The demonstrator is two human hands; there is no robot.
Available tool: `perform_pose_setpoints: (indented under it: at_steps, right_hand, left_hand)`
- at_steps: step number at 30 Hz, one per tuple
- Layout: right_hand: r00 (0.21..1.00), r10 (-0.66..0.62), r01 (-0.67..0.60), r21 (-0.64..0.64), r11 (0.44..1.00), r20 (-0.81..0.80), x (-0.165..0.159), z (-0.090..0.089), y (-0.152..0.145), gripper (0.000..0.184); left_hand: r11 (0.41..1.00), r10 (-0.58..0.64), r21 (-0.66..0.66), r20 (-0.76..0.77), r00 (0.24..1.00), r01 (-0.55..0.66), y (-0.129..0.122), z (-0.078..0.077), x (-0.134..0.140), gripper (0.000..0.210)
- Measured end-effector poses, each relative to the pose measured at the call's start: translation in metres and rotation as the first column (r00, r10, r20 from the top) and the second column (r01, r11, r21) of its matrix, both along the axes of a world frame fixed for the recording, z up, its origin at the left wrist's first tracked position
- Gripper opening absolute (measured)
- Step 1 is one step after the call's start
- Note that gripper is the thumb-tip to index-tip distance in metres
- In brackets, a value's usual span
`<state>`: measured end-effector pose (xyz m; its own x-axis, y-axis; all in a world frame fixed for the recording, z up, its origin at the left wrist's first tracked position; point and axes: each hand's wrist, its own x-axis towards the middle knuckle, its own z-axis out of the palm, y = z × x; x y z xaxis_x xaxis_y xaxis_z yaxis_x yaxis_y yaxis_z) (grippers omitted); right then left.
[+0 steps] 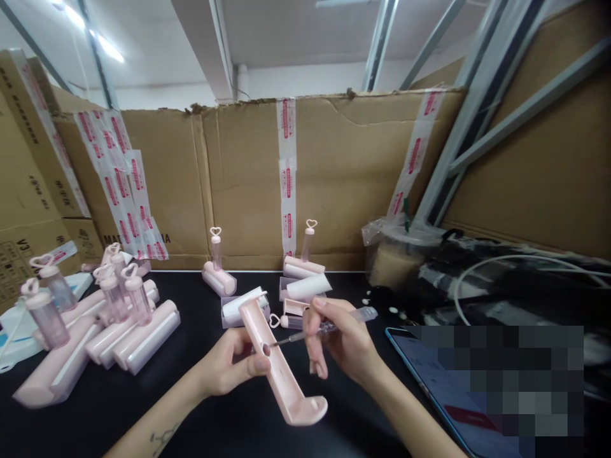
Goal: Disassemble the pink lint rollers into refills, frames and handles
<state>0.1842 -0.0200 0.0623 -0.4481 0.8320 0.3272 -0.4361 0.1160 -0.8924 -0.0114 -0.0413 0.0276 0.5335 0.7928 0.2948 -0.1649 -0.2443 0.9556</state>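
Observation:
My left hand (pixel 224 362) grips a pale pink half-round plastic shell (pixel 289 385) near its middle, thumb in front. The shell is tilted, its hollow side facing me and its curled end low on the right. My right hand (pixel 346 340) is closed around a small screwdriver (pixel 365 314) with a clear handle. Its thin shaft points left, and the tip reaches a dark round spot in the shell; whether it touches cannot be made out. Just behind the hands lie a clear tube with a heart-shaped loop (pixel 290 321) and a pink-and-white piece (pixel 245 306).
Several pink cylinders (pixel 147 334) with upright heart-topped tubes (pixel 138 302) crowd the left. More pink parts (pixel 305 286) lie at the back. A phone (pixel 429 381), a plastic drink cup (pixel 396 257) and a white cable (pixel 461 280) are on the right. Cardboard (pixel 243 184) walls the back.

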Motion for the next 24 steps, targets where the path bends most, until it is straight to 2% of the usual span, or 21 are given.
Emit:
perform_pose_setpoints:
  at_steps: [5, 8, 11, 13, 14, 16, 19, 20, 24]
  right_hand:
    - [1.0, 0.014, -0.013, -0.047, 0.999, 0.019, -0.007, -0.007, 0.001, 0.037]
    - [0.996, -0.08, 0.08, 0.011, 0.997, -0.031, -0.003, -0.005, 0.001, 0.038]
    - [0.97, -0.242, 0.243, 0.182, 0.953, -0.026, 0.0, -0.001, 0.0, 0.047]
    - [0.932, -0.346, 0.278, 0.398, 0.874, 0.11, -0.003, -0.002, -0.002, 0.045]
    - [0.896, -0.399, 0.259, 0.503, 0.824, 0.193, -0.006, -0.004, -0.004, 0.041]
    - [0.816, -0.473, 0.175, 0.637, 0.751, 0.334, -0.013, -0.01, -0.005, 0.037]
    - [0.737, -0.482, 0.056, 0.668, 0.742, 0.474, -0.014, -0.015, -0.001, 0.026]
    - [0.718, -0.486, 0.035, 0.672, 0.74, 0.498, -0.01, -0.015, 0.002, 0.023]
    - [0.61, -0.572, -0.003, 0.724, 0.69, 0.548, 0.011, -0.006, 0.014, 0.018]
  left_hand:
    - [0.997, 0.04, 0.069, -0.074, 0.996, -0.035, 0.001, 0.002, 0.001, 0.038]
    - [0.988, 0.133, 0.095, -0.121, 0.984, -0.122, 0.004, 0.001, -0.001, 0.038]
    - [0.917, 0.382, 0.176, -0.134, 0.915, -0.357, 0.007, -0.002, -0.001, 0.038]
    - [0.837, 0.538, 0.242, -0.189, 0.822, -0.492, 0.008, -0.004, 0.0, 0.038]
    - [0.809, 0.58, 0.271, -0.229, 0.782, -0.521, 0.01, -0.005, 0.001, 0.037]
    - [0.796, 0.596, 0.325, -0.278, 0.753, -0.51, 0.012, -0.005, 0.002, 0.035]
    - [0.825, 0.535, 0.399, -0.327, 0.779, -0.4, 0.015, -0.004, -0.002, 0.033]
    - [0.829, 0.525, 0.429, -0.374, 0.764, -0.359, 0.016, -0.004, -0.005, 0.035]
    - [0.831, 0.495, 0.545, -0.63, 0.599, -0.113, 0.019, -0.009, -0.013, 0.032]
